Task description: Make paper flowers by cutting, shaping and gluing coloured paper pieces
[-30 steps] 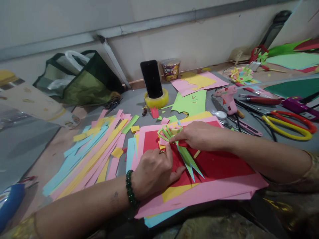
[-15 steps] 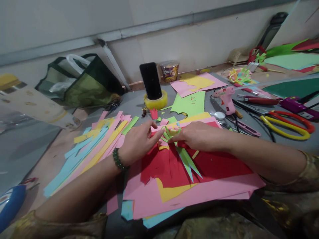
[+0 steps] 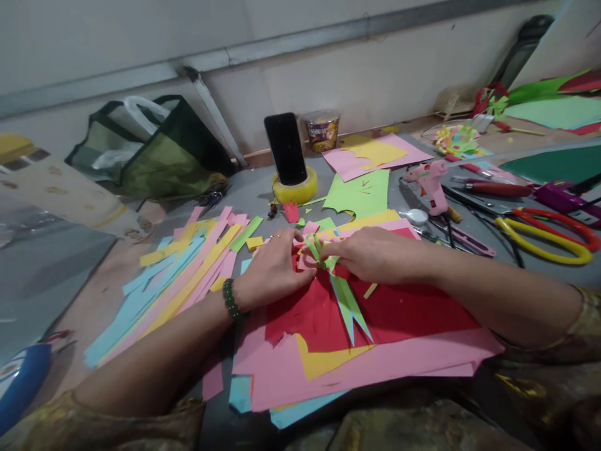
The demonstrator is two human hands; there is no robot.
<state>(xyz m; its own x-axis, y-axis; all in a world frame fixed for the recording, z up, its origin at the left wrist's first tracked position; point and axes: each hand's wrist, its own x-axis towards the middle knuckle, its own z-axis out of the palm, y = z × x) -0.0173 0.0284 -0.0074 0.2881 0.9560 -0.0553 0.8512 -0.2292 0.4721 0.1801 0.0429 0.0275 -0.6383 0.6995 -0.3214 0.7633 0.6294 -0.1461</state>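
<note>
A green paper bow (image 3: pixel 346 300) with two long pointed tails lies on a red paper sheet (image 3: pixel 413 313). Its upper loops sit against small pink and yellow paper pieces, partly covered by my fingers. My left hand (image 3: pixel 277 266), with a green bead bracelet at the wrist, curves round the left side of these pieces, thumb and fingers closed on them. From the right, my right hand (image 3: pixel 378 255) has its fingers bent against the bow's knot, and its fingertips are partly hidden. Pink sheets (image 3: pixel 375 373) lie beneath the red one.
Left of the stack lie coloured paper strips (image 3: pixel 173 282). A phone (image 3: pixel 285 150) leans in a yellow tape roll (image 3: pixel 295 190). At the right are a pink glue gun (image 3: pixel 431 185), scissors (image 3: pixel 547 241) and a pink cutter (image 3: pixel 469 240). A green bag (image 3: pixel 173 150) stands behind.
My left hand has slid a little right and lower, its thumb now beside the pink pieces. My right fingers have bent in at the bow, and its tails have swung slightly left.
</note>
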